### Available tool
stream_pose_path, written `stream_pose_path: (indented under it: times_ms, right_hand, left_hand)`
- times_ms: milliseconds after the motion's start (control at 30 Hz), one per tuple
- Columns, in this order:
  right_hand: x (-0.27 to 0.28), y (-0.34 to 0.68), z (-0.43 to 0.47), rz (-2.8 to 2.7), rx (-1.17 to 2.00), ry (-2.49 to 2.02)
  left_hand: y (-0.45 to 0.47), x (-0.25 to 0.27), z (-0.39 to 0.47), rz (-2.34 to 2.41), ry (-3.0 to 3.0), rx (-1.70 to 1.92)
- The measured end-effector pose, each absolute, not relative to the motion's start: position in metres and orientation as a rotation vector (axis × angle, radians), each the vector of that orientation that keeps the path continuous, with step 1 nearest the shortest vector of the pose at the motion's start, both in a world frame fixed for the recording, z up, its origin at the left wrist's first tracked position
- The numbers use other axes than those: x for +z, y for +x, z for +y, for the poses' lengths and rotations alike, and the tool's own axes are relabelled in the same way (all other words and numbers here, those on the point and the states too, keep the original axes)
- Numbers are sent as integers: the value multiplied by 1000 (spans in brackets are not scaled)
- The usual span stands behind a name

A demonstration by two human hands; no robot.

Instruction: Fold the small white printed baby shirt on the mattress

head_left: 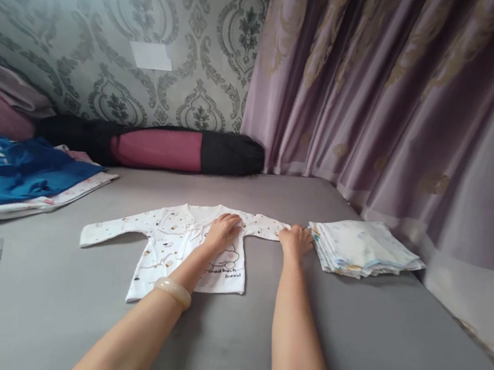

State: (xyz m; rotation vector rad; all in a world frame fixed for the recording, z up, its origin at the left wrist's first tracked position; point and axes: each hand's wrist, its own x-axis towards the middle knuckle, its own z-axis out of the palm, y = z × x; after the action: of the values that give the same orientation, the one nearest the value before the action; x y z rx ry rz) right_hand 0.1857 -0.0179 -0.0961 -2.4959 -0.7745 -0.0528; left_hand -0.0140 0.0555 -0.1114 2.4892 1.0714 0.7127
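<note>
A small white baby shirt (167,241) with a printed pattern lies spread flat on the grey bed (222,343), sleeves out to both sides. My left hand (222,229) rests palm down on the shirt's chest near the collar; a pale bangle sits on that wrist. My right hand (296,240) presses on the end of the shirt's right sleeve, fingers curled over the cuff, just left of a stack of folded cloths (363,248).
A pile of blue and light fabrics (9,172) lies at the left edge of the bed. A long black and maroon bolster (159,146) lies against the patterned wall. Purple curtains (404,110) hang along the right side.
</note>
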Motion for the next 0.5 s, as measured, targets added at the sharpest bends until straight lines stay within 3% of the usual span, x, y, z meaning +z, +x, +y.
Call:
stream_pose_path:
  times_ms: [233,500]
  right_hand:
    - [-81,194,-8,-751,162,-2244]
    - [-70,184,7,-428,571,-1588]
  left_hand:
    - [-14,-112,49,1174,2499,537]
    - [-13,-106,44,1193,2544,424]
